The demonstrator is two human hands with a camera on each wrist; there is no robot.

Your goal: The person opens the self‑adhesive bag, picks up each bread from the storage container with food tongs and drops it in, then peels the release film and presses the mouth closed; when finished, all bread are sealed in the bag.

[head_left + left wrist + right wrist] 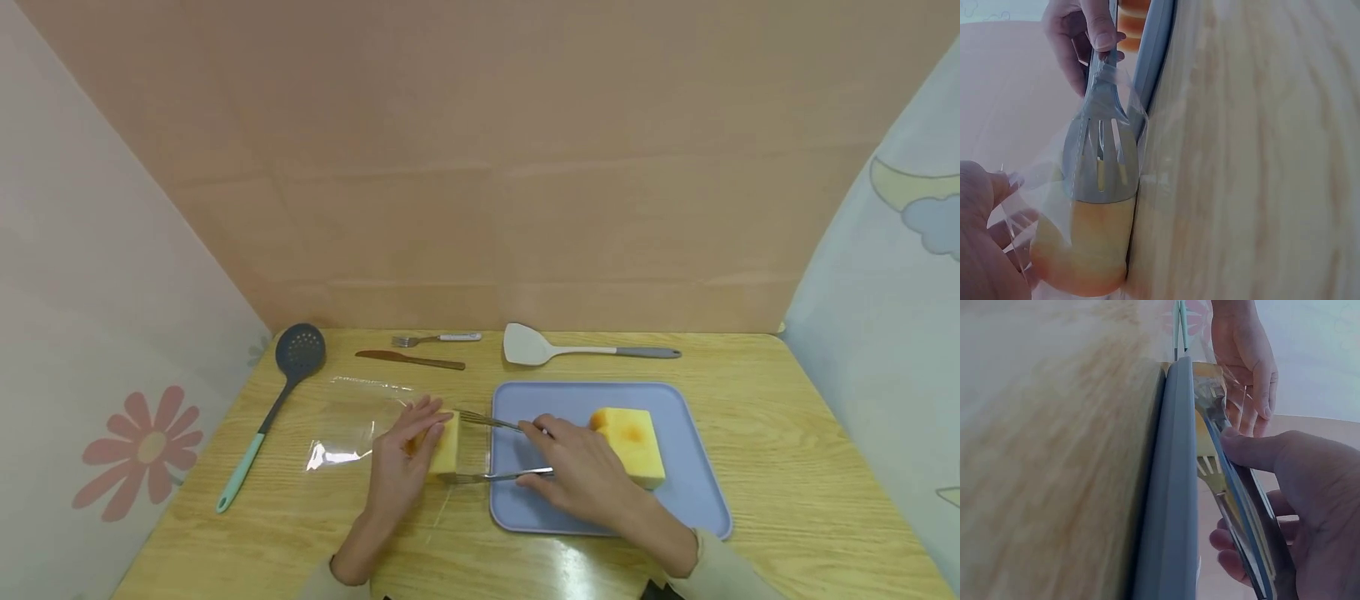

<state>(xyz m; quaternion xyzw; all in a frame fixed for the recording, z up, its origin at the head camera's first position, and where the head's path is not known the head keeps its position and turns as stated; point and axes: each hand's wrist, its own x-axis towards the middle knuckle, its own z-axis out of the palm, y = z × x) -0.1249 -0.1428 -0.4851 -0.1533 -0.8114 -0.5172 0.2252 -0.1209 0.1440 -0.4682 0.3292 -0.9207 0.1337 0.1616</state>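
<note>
In the head view my right hand grips metal serving tongs with slotted ends, thumb on one arm and fingers round the other. Between the tong ends sits a yellow block of bread with a browned surface, just left of the tray. A clear plastic bag wraps over the bread and the tong ends. My left hand is at the bread's left side and pinches the bag's film, its fingers showing through it in the left wrist view.
A blue tray bears a second bread block, partly behind my right hand. Along the back lie a small fork, a brown knife and a white spatula. A slotted skimmer with a green handle lies at the left.
</note>
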